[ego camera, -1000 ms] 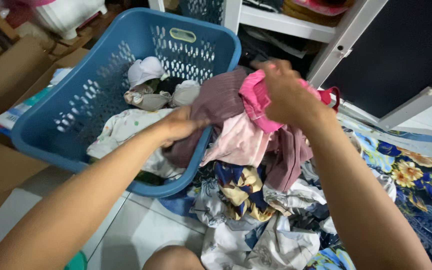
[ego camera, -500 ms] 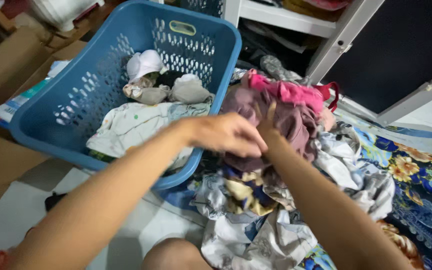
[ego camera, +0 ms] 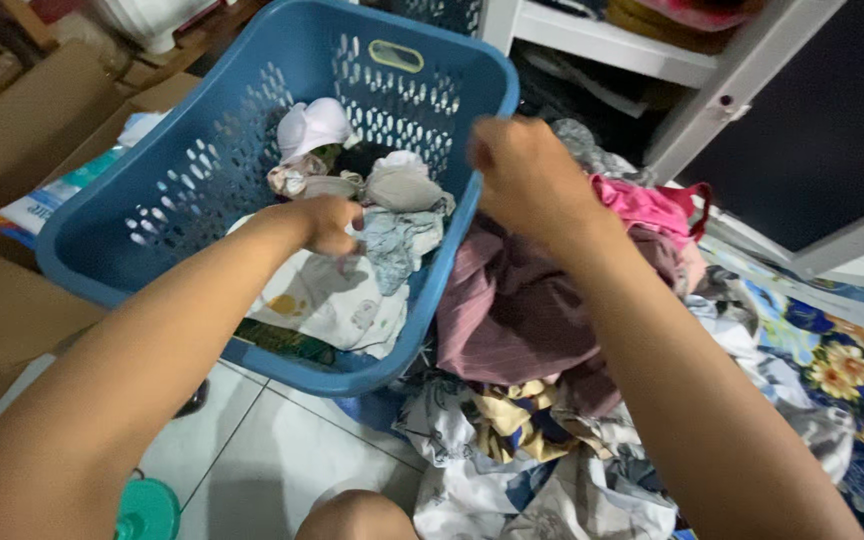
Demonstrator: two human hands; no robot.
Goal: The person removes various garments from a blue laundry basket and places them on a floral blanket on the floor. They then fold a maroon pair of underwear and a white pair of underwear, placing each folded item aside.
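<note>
A mauve striped garment [ego camera: 512, 310] hangs from the raised right hand [ego camera: 524, 180], pinched shut on its top edge, beside the rim of a blue laundry basket [ego camera: 202, 170] on the tiled floor. The left hand [ego camera: 327, 222] reaches into the basket, fingers curled onto a pale printed cloth [ego camera: 337, 295]. Loose clothes [ego camera: 542, 470] are heaped below the garment, beside a floral mat [ego camera: 842, 360].

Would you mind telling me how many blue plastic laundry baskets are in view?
1: the blue perforated plastic laundry basket lies tilted on the tiled floor, left of the clothes pile. More may be out of frame.
</note>
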